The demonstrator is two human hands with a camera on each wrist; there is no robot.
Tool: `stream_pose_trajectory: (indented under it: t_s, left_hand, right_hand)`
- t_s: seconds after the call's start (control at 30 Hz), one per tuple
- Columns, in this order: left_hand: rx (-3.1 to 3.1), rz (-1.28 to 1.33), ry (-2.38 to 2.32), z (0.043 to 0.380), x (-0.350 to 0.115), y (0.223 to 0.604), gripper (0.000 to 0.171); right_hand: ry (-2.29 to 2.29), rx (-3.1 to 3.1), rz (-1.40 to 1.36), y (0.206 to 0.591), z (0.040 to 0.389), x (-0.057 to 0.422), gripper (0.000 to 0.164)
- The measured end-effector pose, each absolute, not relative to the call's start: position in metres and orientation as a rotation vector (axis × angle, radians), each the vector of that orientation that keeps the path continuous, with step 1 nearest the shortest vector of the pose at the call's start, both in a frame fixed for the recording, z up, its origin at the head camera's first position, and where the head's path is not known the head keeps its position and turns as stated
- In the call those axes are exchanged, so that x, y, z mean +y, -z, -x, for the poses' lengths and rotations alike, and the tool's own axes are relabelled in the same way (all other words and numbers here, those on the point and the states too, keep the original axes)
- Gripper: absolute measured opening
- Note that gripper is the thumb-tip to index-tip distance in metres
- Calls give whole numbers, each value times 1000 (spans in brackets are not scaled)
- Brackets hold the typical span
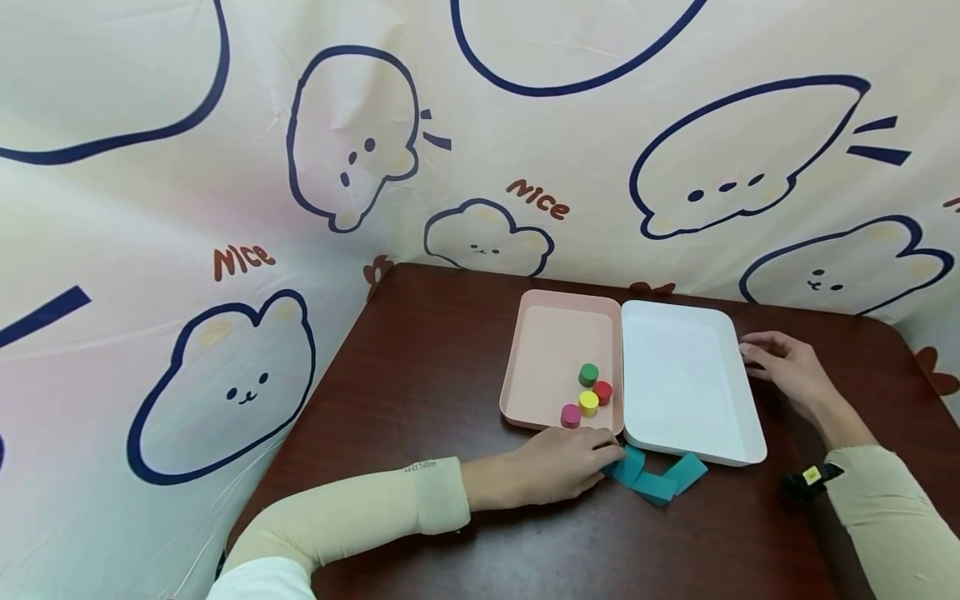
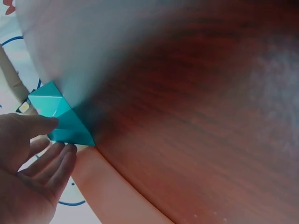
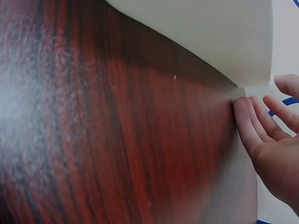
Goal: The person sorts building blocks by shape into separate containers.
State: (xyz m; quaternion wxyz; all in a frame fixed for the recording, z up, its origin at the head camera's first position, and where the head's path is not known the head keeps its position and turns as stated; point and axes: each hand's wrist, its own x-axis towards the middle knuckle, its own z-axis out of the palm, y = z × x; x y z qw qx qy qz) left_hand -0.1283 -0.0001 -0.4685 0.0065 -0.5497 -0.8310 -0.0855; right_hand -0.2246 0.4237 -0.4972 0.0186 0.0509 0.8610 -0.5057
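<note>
My left hand point(image 1: 558, 467) reaches to the left end of a teal zigzag strip of angular pieces point(image 1: 654, 486), lying at the front edges of two trays. Seen from the left wrist, the thumb point(image 2: 52, 123) lies against the teal piece point(image 2: 70, 127) and the fingertips are at its lower edge. My right hand point(image 1: 791, 371) is beside the right rim of the white tray point(image 1: 750, 400), fingertips right at its side. In the right wrist view, its fingers point(image 3: 250, 123) are extended near the tray's corner, with the thumb held apart from them.
The pink tray point(image 1: 558, 333) adjoins the white one on the left. Inside it sit small round pieces: green point(image 1: 588, 374), red point(image 1: 603, 392), yellow point(image 1: 588, 403) and magenta point(image 1: 571, 416). A printed curtain point(image 1: 585, 142) hangs around the dark wooden table point(image 1: 420, 350).
</note>
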Motion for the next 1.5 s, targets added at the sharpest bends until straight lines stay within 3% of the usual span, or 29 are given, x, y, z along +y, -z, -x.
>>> stream_pose_trajectory:
  t_s: [0.97,1.5]
  left_hand:
    - [-2563,1733,282,132,-1,474,39]
    - [-2536,1754,435,142,-6,465,42]
  right_hand:
    - [1616,2561,-240,506,224,424,70]
    - [1635,2581,-257,504,221,418,65]
